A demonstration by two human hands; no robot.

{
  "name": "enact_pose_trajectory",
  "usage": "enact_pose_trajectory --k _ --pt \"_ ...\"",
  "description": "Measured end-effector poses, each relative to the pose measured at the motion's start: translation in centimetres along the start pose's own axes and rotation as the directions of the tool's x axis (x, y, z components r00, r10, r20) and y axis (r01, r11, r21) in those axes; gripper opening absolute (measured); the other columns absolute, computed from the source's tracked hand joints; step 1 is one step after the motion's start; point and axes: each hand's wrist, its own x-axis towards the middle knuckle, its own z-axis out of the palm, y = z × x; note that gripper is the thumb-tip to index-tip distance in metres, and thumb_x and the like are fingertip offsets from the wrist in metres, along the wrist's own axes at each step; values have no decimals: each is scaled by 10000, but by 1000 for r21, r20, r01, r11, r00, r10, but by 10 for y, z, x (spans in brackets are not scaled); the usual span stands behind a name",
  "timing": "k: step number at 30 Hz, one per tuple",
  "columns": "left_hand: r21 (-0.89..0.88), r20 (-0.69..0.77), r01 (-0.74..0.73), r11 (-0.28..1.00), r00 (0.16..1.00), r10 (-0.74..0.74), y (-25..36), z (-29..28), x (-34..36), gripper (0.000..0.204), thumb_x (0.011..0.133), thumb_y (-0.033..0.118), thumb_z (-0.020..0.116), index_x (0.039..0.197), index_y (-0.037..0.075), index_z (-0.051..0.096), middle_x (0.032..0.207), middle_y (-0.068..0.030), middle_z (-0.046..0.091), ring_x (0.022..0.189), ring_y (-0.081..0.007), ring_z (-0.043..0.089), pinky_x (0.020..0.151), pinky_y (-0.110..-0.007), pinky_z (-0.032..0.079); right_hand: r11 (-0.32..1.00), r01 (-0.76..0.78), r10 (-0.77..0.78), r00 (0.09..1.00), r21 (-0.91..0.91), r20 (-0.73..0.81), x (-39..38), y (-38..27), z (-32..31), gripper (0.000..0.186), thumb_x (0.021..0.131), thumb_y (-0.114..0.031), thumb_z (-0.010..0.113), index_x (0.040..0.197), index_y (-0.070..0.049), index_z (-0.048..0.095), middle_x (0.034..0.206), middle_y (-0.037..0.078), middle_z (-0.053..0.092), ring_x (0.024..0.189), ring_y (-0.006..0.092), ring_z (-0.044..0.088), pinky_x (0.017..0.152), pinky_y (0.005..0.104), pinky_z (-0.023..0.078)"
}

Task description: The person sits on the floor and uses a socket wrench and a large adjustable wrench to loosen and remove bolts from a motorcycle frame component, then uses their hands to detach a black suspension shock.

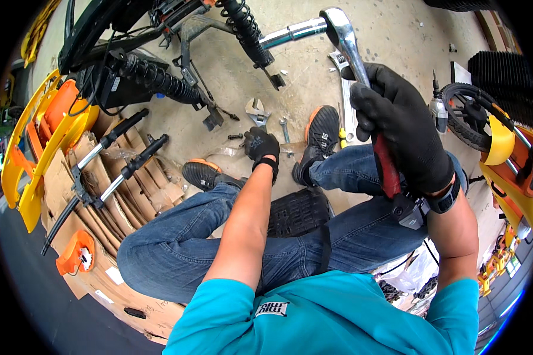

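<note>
Ratchet (354, 56) gripped by red handle (386, 168) in right hand (400, 121), upper right of frame; long axis slanted up-left, socket extension (296, 32) pointed left toward upper-centre shock absorber (243, 29), contact unclear. Adjustable wrench (256, 111) grasped by left hand (260, 144) near frame centre, below shock absorber.

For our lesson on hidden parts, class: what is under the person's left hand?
The silver head of an adjustable wrench shows just beyond the gloved left hand. The handle is covered, as is the floor directly beneath the hand.

There are two hands (405, 127), two shoes (324, 133), one ratchet (342, 29).
</note>
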Motion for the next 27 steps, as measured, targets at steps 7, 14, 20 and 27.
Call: enact_pose_trajectory --k 7,14,20,27 --pt "-78 185 26 997 983 -12 -1 -18 19 452 712 288 687 1084 57 575 1115 -159 605 1054 -327 598 871 -414 496 993 -10 11 1000 117 -10 -6 -4 7 277 918 -182 555 1074 44 524 694 -11 473 578 61 453 550 220 411" --pt "-424 92 -91 901 985 143 -6 -20 11 470 654 177 708 1027 -12 493 933 -262 632 910 -426 619 796 -455 486 988 59 -62 998 140 18 -6 6 8 229 923 -188 545 1011 22 524 709 -13 481 596 63 458 562 228 423" --pt "-563 -149 -353 747 933 328 -13 -30 7 462 694 159 712 1059 -27 499 859 -183 620 792 -328 633 695 -392 492 980 143 -147 989 141 23 -5 18 1 225 926 -198 537 979 21 527 709 -8 495 601 63 472 579 231 442" --pt "-935 309 224 274 895 321 5 -101 -13 244 808 -21 585 1023 19 476 800 -120 584 600 -226 628 520 -338 555 977 200 -199 980 78 -20 -5 45 -15 229 926 -203 531 966 22 530 697 20 523 584 82 513 572 250 503"
